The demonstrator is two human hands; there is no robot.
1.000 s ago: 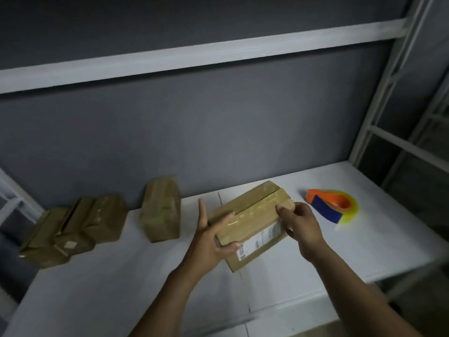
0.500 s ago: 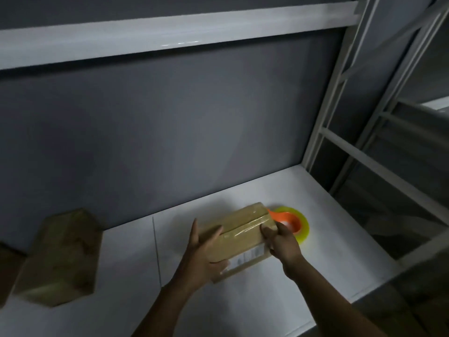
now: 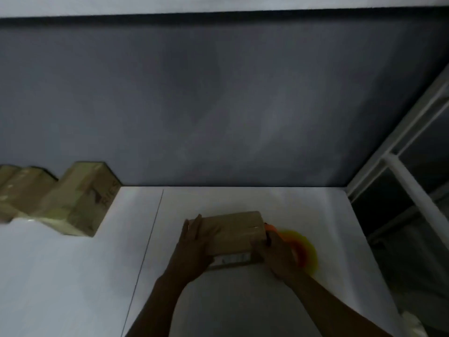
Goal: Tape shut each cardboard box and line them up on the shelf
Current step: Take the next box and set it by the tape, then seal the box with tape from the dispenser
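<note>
A small cardboard box with a white label on its near side is held between both hands over the white shelf. My left hand grips its left end, fingers up along the side. My right hand grips its right end. Behind my right hand lies an orange and yellow tape dispenser, partly hidden. Other cardboard boxes stand in a row at the back left of the shelf, against the wall.
A dark grey wall backs the shelf. The white metal shelf frame rises at the right edge. A thin seam runs front to back across the shelf, left of my hands.
The box has turned square to the wall between my hands, and both hands keep their hold. The view swung left, bringing more of the row of boxes into sight.
</note>
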